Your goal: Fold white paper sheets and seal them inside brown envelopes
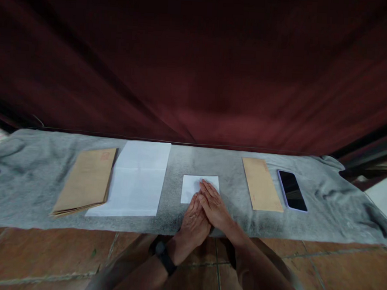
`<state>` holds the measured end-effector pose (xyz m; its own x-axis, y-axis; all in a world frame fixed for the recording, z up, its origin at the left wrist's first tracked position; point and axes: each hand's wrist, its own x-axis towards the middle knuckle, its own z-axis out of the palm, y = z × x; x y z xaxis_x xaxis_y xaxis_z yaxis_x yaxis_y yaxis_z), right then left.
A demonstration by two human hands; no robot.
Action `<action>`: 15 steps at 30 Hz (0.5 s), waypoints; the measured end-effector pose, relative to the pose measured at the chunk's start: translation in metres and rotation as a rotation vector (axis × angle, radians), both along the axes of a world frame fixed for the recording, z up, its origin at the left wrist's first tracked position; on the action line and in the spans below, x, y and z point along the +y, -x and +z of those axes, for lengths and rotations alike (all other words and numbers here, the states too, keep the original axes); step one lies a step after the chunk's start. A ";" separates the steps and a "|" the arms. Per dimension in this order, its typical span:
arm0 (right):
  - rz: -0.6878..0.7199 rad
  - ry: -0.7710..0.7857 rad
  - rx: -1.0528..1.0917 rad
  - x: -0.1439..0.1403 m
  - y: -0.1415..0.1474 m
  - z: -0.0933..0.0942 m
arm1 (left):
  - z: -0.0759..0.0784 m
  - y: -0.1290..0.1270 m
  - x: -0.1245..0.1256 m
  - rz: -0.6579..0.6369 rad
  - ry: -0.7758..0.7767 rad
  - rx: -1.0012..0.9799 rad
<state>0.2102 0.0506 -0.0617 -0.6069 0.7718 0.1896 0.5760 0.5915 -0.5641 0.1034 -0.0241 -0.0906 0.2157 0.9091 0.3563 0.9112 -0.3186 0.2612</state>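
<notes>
On grey cloth (40,183) | folded paper (192,186) — under right hand (214,207), left hand (193,223) beside

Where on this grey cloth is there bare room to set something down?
Bare grey cloth lies left of the brown envelope stack, and right of the phone. Narrower strips flank the folded paper under the left hand and right hand. The white sheets crowd the envelope stack.

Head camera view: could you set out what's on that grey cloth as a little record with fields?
surface: grey cloth on a tiled floor
left hand: flat, fingers on the folded white paper
right hand: flat on the same paper, overlapping the left
far left: stack of brown envelopes beside white sheets
right: single brown envelope, then dark phone
backdrop: dark red curtain
</notes>
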 end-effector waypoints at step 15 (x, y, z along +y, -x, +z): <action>-0.086 -0.229 -0.181 0.012 -0.022 -0.012 | 0.019 0.035 -0.004 0.303 0.014 0.020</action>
